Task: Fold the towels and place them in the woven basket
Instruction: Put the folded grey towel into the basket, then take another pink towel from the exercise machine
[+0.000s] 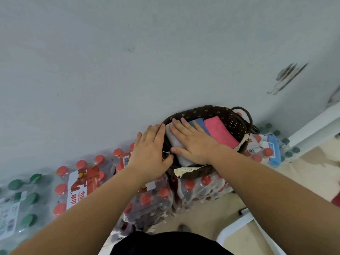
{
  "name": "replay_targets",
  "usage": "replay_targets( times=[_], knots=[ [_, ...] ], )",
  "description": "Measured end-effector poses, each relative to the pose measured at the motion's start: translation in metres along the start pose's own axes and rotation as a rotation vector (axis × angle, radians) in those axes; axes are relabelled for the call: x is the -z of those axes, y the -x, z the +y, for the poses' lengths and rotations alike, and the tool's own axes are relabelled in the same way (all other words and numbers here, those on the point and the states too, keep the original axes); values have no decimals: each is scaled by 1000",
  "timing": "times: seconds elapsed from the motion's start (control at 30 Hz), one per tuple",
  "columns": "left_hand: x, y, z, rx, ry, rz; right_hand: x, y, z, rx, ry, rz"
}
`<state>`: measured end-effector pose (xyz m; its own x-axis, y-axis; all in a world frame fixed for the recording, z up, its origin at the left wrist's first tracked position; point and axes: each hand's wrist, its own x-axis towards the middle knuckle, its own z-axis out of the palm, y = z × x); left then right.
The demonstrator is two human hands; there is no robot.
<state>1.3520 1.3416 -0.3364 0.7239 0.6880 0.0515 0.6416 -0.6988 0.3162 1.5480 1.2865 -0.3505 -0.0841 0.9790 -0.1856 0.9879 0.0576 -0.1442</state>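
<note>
A dark brown woven basket (233, 122) with a lace-trimmed liner sits on packs of bottled water by the wall. Inside lie three folded towels side by side: white (173, 139), blue (199, 123) and pink (220, 131). My right hand (193, 142) lies flat with straight fingers on the white towel, partly covering the blue one. My left hand (150, 153) rests against the basket's left rim, fingers straight along its outside, thumb at the rim's edge.
Shrink-wrapped packs of red-capped bottles (81, 184) and green-capped bottles (24, 199) line the grey wall (128, 61). More packs lie right of the basket (266, 150). A white frame (312, 124) stands at right, a white edge (239, 230) near my legs.
</note>
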Motion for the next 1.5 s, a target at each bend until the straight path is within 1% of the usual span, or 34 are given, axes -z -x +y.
replay_targets(
  times=[0.17, 0.4, 0.53, 0.63, 0.8, 0.93, 1.03, 1.17, 1.3, 1.4, 1.5],
  knots=[
    [8, 2, -14, -82, -13, -61, 9, 8, -23, -127, 5, 33],
    [24, 5, -34, -205, 41, -72, 9, 23, -60, -372, -27, 54],
    [28, 4, -32, -286, 95, -22, 4, 38, -76, -546, -147, 174],
    [28, 1, -15, -381, 107, -2, 1, 61, -80, -670, -200, 230],
    [18, -4, 38, -559, 130, -48, -4, 125, -75, -849, -199, 313],
    [-3, -8, 93, -680, 146, -81, -15, 189, -59, -1043, -236, 385],
    [-23, -10, 142, -747, 178, -152, -26, 238, -40, -1192, -263, 446],
    [-53, -17, 212, -814, 129, -233, -36, 299, -10, -1330, -266, 523],
    [-78, -23, 283, -858, 92, -277, -39, 349, 20, -1392, -185, 557],
    [-91, -28, 331, -900, 87, -253, -39, 378, 38, -1386, -105, 614],
    [-99, -31, 370, -918, 110, -253, -41, 398, 55, -1359, -101, 698]
  ],
)
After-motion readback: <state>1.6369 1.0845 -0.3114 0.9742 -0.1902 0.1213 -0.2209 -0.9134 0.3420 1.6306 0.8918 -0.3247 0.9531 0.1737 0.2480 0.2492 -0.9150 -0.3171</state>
